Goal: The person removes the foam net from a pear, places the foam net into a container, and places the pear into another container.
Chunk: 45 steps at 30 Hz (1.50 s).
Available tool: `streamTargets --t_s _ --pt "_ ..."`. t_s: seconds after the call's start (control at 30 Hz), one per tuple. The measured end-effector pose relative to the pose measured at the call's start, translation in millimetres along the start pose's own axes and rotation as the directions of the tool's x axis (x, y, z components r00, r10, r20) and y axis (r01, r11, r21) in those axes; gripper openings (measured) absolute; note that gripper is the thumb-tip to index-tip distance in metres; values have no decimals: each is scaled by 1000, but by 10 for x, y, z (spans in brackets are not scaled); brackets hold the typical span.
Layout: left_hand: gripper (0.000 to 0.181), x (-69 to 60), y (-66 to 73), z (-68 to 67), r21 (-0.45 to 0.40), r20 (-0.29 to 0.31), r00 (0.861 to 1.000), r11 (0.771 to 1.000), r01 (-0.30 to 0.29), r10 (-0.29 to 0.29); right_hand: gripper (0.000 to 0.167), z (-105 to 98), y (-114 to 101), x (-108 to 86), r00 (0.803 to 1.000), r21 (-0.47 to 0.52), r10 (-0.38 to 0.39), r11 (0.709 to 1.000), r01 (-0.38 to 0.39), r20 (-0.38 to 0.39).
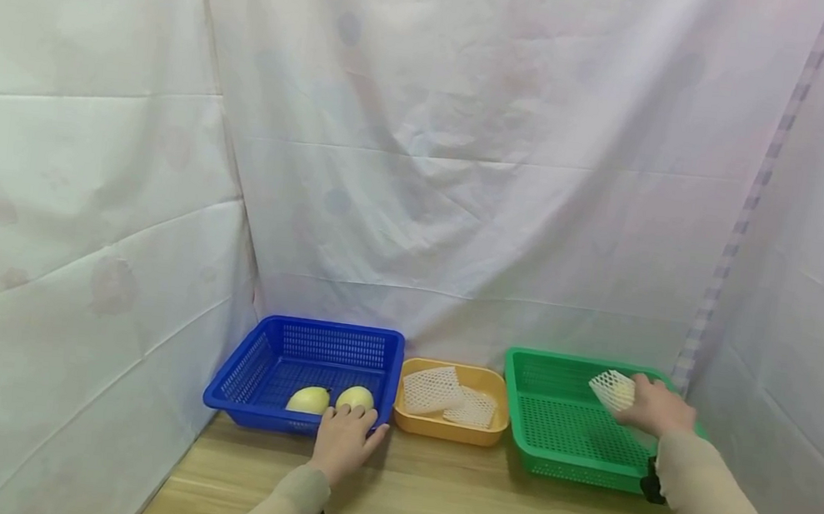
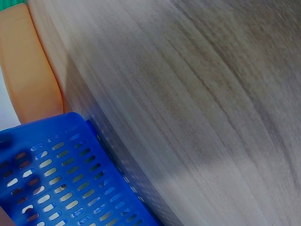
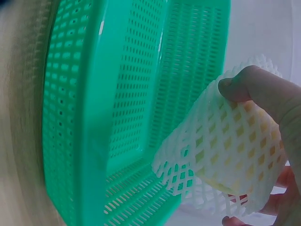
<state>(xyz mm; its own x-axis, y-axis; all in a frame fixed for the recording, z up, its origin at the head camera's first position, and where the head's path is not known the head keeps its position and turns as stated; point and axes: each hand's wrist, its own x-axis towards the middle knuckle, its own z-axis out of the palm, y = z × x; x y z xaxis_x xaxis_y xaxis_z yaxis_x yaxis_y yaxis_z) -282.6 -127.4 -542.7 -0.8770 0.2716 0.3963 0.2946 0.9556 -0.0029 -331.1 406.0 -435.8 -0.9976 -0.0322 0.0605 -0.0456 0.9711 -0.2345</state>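
Netted fruit (image 3: 225, 146): I see it above the green basket (image 1: 571, 465), toward 3 o'clock; in the head view, sleeve's long axis about 4-to-10, open end at 10.
Right hand (image 1: 656, 407): thumb and fingers grasping the sleeve.
Left hand (image 1: 343, 442): fingers loosely extended over blue basket (image 1: 252, 413)'s 5 o'clock rim, beside yellow fruits (image 1: 308, 399).
Orange tray (image 1: 449, 433): between baskets, holding foam nets (image 1: 432, 389).

The foam net (image 3: 221, 146) in my right hand (image 1: 656, 408) looks matt and ridged, the green basket (image 1: 571, 468) beneath it glossy plastic — smooth along the rim. By my left hand (image 1: 345, 443), the blue basket (image 1: 263, 417) is shiny plastic, the fruit (image 1: 308, 401) smooth-skinned. Between my hands, a smooth orange plastic tray (image 1: 450, 431); below them, a wood-grained table (image 1: 447, 495); beyond, creased matt cloth (image 1: 466, 171)
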Motion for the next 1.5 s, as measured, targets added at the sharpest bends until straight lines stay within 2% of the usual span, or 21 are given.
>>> streamTargets --t_s 0.1,0.4,1.5 --pt "35 9 8 -14 1 -2 1000 1000 3 -3 87 -20 -40 2 1000 -5 -17 1000 17 -18" --pt "32 7 23 -55 -11 10 1000 1000 14 -14 86 -68 -133 30 998 -27 -57 998 56 -40" --pt "44 -3 24 -47 -16 7 1000 1000 11 -11 79 -145 -554 11 979 -28 -172 985 170 -108"
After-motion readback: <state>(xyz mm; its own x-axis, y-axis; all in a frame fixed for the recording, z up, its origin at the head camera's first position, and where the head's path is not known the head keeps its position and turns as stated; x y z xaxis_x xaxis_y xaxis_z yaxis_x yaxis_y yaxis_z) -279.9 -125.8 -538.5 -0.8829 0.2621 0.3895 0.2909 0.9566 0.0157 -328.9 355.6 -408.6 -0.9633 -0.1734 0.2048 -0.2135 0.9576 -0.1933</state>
